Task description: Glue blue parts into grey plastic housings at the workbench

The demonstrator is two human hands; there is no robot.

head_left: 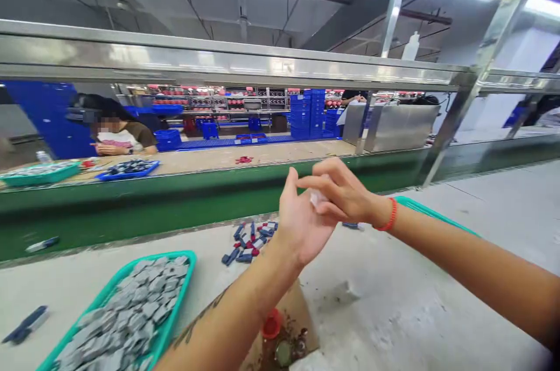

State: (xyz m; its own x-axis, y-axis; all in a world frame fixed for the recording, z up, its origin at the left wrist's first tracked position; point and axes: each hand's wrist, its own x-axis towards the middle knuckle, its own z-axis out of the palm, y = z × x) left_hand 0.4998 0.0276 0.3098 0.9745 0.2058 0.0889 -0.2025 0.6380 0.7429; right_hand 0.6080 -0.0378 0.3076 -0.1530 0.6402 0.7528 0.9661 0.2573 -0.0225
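Observation:
My left hand (301, 225) is raised over the bench, palm turned up and thumb stretched out. Its other fingers are mostly hidden behind my right hand (343, 193). A small white scrap, like tissue or cloth (315, 198), lies between my right fingers and the left palm. My right fingers are bent around it and touch the left hand. Below and behind the hands is a loose pile of small dark blue, grey and red plastic parts (247, 242). At the lower left stands a green tray (191, 277) heaped with grey plastic pieces (144, 307).
A red cap-like container (272, 324) and a small jar (283, 353) sit on stained cardboard (301, 312). Single blue-grey parts lie left. Another green tray (437, 214) is behind my right arm. Across the green conveyor belt (131, 207), a person (131, 132) sits near a blue tray (151, 171).

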